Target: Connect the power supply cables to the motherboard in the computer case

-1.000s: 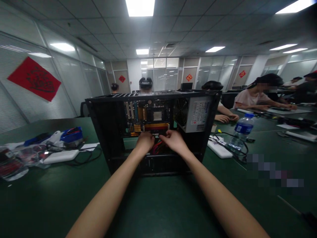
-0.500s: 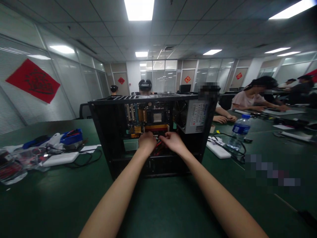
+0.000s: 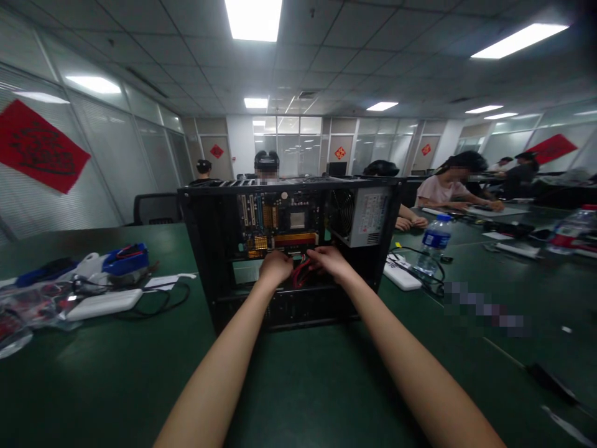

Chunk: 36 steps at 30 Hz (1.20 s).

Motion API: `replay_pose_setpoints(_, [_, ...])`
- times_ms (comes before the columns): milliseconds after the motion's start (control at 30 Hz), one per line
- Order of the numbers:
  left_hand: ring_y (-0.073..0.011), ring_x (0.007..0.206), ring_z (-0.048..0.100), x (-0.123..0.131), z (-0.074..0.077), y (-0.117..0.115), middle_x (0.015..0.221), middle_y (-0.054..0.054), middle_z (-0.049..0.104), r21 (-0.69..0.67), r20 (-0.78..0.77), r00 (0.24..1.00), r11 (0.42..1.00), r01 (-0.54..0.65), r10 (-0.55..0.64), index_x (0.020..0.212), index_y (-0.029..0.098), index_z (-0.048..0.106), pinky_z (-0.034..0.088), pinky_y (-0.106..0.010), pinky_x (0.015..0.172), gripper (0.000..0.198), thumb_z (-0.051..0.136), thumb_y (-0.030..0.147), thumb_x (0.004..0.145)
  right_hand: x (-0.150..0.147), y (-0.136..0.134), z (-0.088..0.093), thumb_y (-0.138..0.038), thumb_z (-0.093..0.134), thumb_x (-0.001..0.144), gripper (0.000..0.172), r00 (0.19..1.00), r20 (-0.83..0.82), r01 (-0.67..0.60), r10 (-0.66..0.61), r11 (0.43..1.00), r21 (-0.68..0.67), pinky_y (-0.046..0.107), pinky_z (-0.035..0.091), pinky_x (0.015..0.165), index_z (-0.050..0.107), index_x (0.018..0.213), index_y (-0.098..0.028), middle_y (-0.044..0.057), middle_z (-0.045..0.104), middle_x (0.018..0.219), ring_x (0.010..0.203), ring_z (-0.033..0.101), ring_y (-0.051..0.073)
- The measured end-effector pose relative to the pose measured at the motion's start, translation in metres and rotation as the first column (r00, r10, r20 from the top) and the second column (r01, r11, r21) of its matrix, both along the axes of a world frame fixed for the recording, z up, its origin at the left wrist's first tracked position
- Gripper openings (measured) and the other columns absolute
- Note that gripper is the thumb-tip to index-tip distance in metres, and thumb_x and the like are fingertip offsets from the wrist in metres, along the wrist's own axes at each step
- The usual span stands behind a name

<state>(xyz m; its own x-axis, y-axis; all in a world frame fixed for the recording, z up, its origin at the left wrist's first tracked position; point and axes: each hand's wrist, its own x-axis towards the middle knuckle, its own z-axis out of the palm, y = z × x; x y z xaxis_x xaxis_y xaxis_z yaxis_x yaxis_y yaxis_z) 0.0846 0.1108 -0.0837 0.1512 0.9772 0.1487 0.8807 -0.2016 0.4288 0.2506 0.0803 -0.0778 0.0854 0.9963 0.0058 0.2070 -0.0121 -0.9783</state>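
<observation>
The computer case (image 3: 289, 249) stands open on the green table (image 3: 93, 373). Inside it, the left hand (image 3: 275, 267) and right hand (image 3: 330, 261) reach just below the motherboard (image 3: 280, 224), fingers curled by red cables (image 3: 301, 274); whether they grip cannot be told.

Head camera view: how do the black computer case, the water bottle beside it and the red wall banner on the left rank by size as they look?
1. Computer case, largest.
2. Red banner.
3. Water bottle, smallest.
Distances differ, so true sizes stay unsure.
</observation>
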Motion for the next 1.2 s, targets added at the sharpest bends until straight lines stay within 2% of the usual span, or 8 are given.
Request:
replay_pose_setpoints(133, [-0.0239, 0.098, 0.071, 0.001, -0.001, 0.002, 0.104, -0.014, 0.076, 0.016, 0.022, 1.0, 1.0, 0.0, -0.001, 0.095, 0.018, 0.079, 0.051, -0.027, 0.081, 0.035, 0.05, 0.036, 0.092, 0.0, -0.004, 0.003, -0.022, 0.057, 0.098, 0.025, 0.998, -0.05, 0.029, -0.032, 0.998, -0.058, 0.014, 0.036, 0.042, 0.057, 0.075, -0.014, 0.004, 0.07, 0.075, 0.052, 0.062, 0.007])
replay_pose_setpoints(367, [-0.026, 0.102, 0.07, 0.004, -0.002, 0.005, 0.106, -0.016, 0.075, 0.027, 0.036, 0.999, 0.999, -0.036, 0.035, 0.098, 0.016, 0.079, 0.051, -0.028, 0.085, 0.033, 0.052, 0.034, 0.09, -0.001, -0.003, 0.003, -0.022, 0.056, 0.1, 0.02, 0.99, -0.121, 0.045, -0.067, 0.984, -0.174, 0.016, 0.036, 0.043, 0.06, 0.082, -0.013, 0.006, 0.073, 0.078, 0.05, 0.06, 0.008])
replay_pose_setpoints(533, [-0.0245, 0.102, 0.071, 0.005, -0.004, 0.007, 0.107, -0.013, 0.076, 0.007, 0.055, 0.998, 0.999, -0.037, 0.037, 0.098, 0.019, 0.079, 0.052, -0.028, 0.085, 0.031, 0.053, 0.034, 0.091, -0.019, 0.006, 0.001, -0.024, 0.05, 0.103, 0.015, 0.97, -0.19, 0.096, -0.151, 0.958, -0.27, 0.018, 0.044, 0.051, 0.059, 0.099, -0.013, 0.002, 0.068, 0.079, 0.056, 0.061, 0.008])
replay_pose_setpoints(700, [-0.0244, 0.096, 0.072, 0.0, -0.012, 0.011, 0.099, -0.013, 0.077, -0.024, 0.08, 0.996, 0.999, -0.031, 0.033, 0.095, 0.02, 0.079, 0.052, -0.028, 0.077, 0.033, 0.054, 0.042, 0.091, -0.039, 0.015, -0.002, -0.033, 0.055, 0.102, 0.024, 0.957, -0.2, 0.129, -0.211, 0.924, -0.36, 0.023, 0.053, 0.058, 0.061, 0.113, -0.012, 0.002, 0.064, 0.089, 0.066, 0.061, 0.01])
replay_pose_setpoints(900, [-0.024, 0.098, 0.071, 0.0, -0.013, 0.01, 0.101, -0.014, 0.076, -0.003, 0.105, 0.994, 0.999, -0.04, 0.04, 0.096, 0.019, 0.079, 0.051, -0.026, 0.076, 0.034, 0.053, 0.042, 0.092, -0.04, 0.018, -0.005, -0.035, 0.057, 0.101, 0.026, 0.958, -0.174, 0.152, -0.23, 0.915, -0.373, 0.024, 0.055, 0.061, 0.061, 0.114, -0.013, 0.003, 0.064, 0.094, 0.071, 0.061, 0.01])
replay_pose_setpoints(1200, [-0.0229, 0.1, 0.071, 0.001, -0.011, 0.011, 0.104, -0.013, 0.076, 0.012, 0.107, 0.993, 0.999, -0.051, 0.05, 0.097, 0.02, 0.079, 0.05, -0.026, 0.079, 0.034, 0.052, 0.041, 0.093, -0.037, 0.024, -0.006, -0.035, 0.059, 0.1, 0.027, 0.972, -0.157, 0.109, -0.176, 0.925, -0.364, 0.026, 0.056, 0.065, 0.061, 0.115, -0.013, 0.005, 0.064, 0.1, 0.077, 0.063, 0.012])
